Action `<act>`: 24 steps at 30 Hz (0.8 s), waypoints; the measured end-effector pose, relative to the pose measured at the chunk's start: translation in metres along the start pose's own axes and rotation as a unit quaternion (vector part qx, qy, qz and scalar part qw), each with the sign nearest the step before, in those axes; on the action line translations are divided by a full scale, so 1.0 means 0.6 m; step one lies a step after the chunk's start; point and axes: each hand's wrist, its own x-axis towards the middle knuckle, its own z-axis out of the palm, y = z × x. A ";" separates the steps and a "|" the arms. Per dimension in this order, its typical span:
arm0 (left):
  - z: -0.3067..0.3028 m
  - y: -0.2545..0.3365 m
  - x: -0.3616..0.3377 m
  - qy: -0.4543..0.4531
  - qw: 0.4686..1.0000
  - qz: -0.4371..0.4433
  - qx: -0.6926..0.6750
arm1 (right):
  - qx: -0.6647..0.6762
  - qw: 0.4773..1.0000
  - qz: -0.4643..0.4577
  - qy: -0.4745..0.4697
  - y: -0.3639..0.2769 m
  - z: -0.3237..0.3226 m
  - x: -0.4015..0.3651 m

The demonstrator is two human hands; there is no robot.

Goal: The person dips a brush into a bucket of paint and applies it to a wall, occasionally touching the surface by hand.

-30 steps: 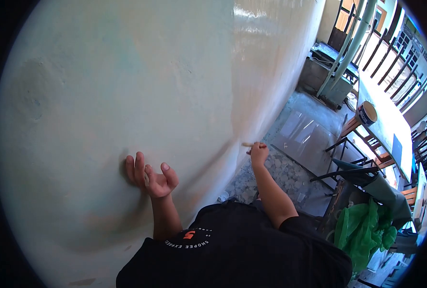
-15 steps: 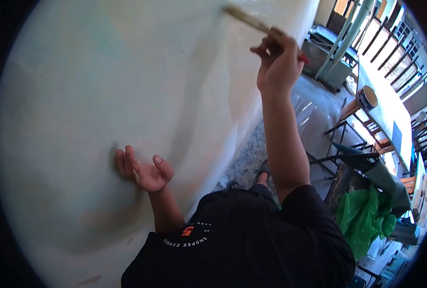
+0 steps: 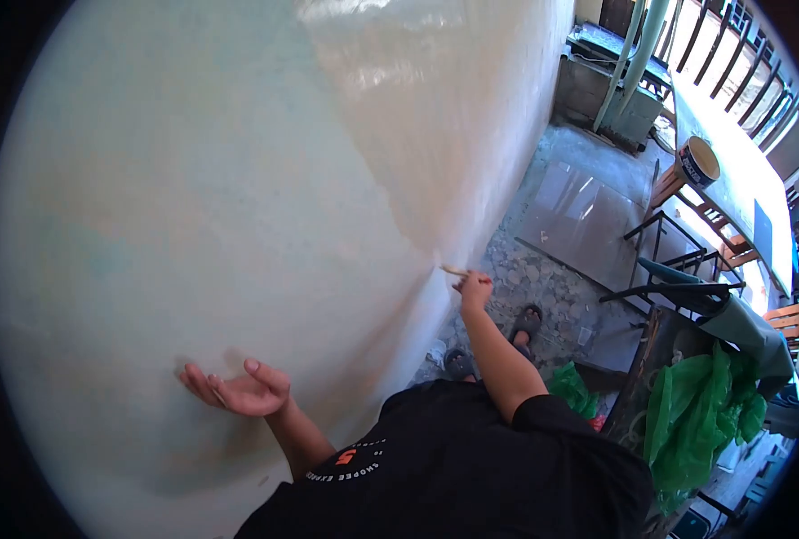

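Observation:
A pale wall (image 3: pixel 193 207) fills the left and middle of the head view. Low on its right side, my right hand (image 3: pixel 476 289) is closed around the handle of a paintbrush (image 3: pixel 454 270), whose head end meets the wall surface. Above the brush, a glossy beige coat of paint (image 3: pixel 417 126) widens upward over the wall. My left hand (image 3: pixel 247 389) is raised close in front of the wall at lower left, palm up and fingers apart, holding nothing.
A paint bucket (image 3: pixel 698 162) stands by the long table (image 3: pixel 732 153) at right. Green plastic (image 3: pixel 696 413) lies over furniture at lower right. Large flat panels (image 3: pixel 579 216) rest on the stone-patterned floor (image 3: pixel 543 287) near my sandalled feet.
My right hand has swung down with the paintbrush, from high on the wall to low near its right side. My left hand sits a little lower and further left, still open.

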 end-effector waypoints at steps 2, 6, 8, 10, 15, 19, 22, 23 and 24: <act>0.001 -0.002 0.001 -0.010 1.000 -0.001 0.017 | -0.002 0.999 0.031 0.020 -0.024 -0.029 0.009; 0.008 -0.005 -0.002 0.001 0.996 -0.055 0.068 | 0.022 0.998 0.037 0.041 -0.143 -0.090 0.080; 0.009 0.005 0.011 0.063 0.986 -0.137 0.065 | 0.048 0.997 0.015 0.057 -0.214 -0.127 0.137; 0.013 -0.007 0.028 0.135 0.982 -0.134 0.005 | 0.087 0.994 -0.024 0.067 -0.327 -0.167 0.182; 0.114 0.096 0.098 0.155 0.959 -0.234 -0.044 | 0.116 0.964 -0.217 0.098 -0.627 -0.229 0.269; 0.181 0.119 0.113 0.144 0.970 -0.159 0.117 | 0.068 0.928 -0.331 0.157 -0.824 -0.299 0.373; 0.190 0.139 0.126 0.077 0.949 -0.141 0.271 | 0.050 0.910 -0.359 0.203 -0.951 -0.333 0.427; 0.196 0.143 0.132 0.073 0.941 -0.139 0.300 | 0.036 0.906 -0.363 0.216 -0.979 -0.357 0.469; 0.198 0.140 0.127 0.069 0.932 -0.136 0.329 | 0.022 0.902 -0.366 0.229 -1.009 -0.385 0.515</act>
